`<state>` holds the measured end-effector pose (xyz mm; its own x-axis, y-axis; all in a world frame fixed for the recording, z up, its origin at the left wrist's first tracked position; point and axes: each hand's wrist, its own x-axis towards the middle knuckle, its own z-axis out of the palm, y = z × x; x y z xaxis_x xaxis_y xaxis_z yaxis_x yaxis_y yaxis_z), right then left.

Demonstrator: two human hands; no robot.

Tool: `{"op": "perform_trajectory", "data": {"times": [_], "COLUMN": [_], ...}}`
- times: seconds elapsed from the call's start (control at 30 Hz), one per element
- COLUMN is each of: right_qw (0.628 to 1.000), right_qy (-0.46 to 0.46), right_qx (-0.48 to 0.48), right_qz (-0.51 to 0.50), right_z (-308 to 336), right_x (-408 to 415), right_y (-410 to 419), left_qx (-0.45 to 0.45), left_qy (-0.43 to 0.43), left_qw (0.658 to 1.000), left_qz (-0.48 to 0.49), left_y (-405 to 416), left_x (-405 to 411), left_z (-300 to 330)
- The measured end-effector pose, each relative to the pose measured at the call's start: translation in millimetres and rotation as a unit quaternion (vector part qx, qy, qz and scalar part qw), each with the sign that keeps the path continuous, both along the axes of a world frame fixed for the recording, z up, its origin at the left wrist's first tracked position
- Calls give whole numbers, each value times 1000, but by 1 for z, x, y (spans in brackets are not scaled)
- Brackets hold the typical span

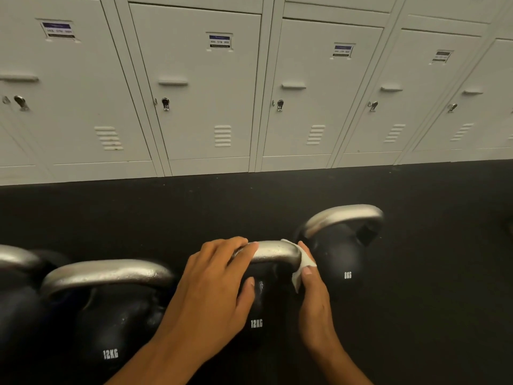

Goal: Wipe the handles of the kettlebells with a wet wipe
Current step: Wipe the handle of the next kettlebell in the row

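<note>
Several black kettlebells with silver handles stand in a row on the dark floor. My left hand (213, 282) grips the left part of the handle (274, 251) of a kettlebell marked 12KG (258, 315), fingers over the top and thumb below. My right hand (313, 295) pinches a white wet wipe (304, 263) against the right bend of that same handle. Another 12KG kettlebell (111, 309) stands to the left, and an 8KG kettlebell (344, 245) just right of my right hand.
A row of grey metal lockers (208, 93) lines the back. Black rubber floor (166, 212) lies between the lockers and the kettlebells. A further kettlebell (16, 273) is cut off by the left edge.
</note>
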<state>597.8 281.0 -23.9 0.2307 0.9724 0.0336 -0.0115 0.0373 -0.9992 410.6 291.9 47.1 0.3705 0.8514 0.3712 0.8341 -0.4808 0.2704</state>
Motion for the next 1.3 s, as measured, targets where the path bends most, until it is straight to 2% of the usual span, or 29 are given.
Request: {"op": "perform_trajectory", "data": {"times": [0.87,1.07,1.3], "right_qw": [998,998,997], "right_qy": [47,53,51], "right_qx": [-44,-9,-52], "right_qz": [6,38,10], "right_z": [-14,-20,-18], "right_x": [7,2,10], "right_y": [7,-12,-1], "left_qx": [-18,-20,-23], "left_qy": [-28,-31,-38], "left_qw": [999,999,999], "left_qz": [3,10,12], "left_y": [-1,-1,-2], "left_x": [0,1,1], "left_z": [-1,-1,-1]}}
